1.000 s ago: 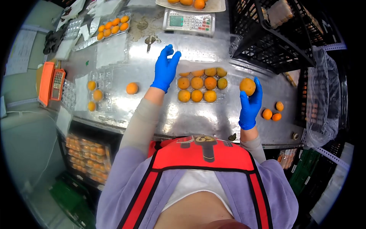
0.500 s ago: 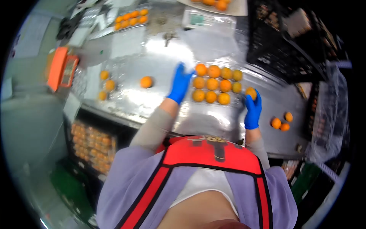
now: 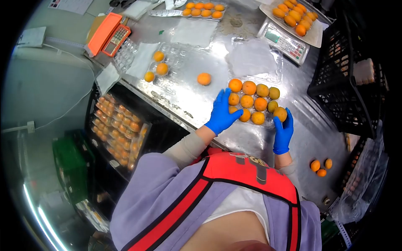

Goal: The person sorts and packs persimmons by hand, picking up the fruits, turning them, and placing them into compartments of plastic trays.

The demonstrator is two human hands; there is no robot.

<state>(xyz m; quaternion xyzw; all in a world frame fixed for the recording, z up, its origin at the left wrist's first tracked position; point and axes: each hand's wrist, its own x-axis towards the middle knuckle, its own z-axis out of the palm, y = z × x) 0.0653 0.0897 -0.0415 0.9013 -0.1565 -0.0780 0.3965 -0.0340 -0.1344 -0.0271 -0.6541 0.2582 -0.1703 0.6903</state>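
Observation:
My right hand (image 3: pixel 284 133), in a blue glove, closes its thumb and fingers round an orange (image 3: pixel 280 113) at the lower right corner of a clear plastic tray. Rows of oranges (image 3: pixel 247 101), some of them greenish, fill the tray's other visible cups. At the tray's left side is my left hand (image 3: pixel 222 113), also gloved in blue, with thumb and fingers spread apart. Its thumb partly covers the lower left orange. One loose orange (image 3: pixel 204 78) lies on the metal table beyond my left hand.
To the left stands a partly filled tray (image 3: pixel 167 58) with three oranges. A scale (image 3: pixel 284 41) bears a loaded platter at the back. A black crate (image 3: pixel 341 83) borders the right side. Three small oranges (image 3: pixel 321 172) lie at right; an orange-coloured device (image 3: pixel 104 33) stands far left.
The camera view has turned and shifted. My left hand has come down along the tray's left edge. My right hand still holds the orange, closer to the tray's corner.

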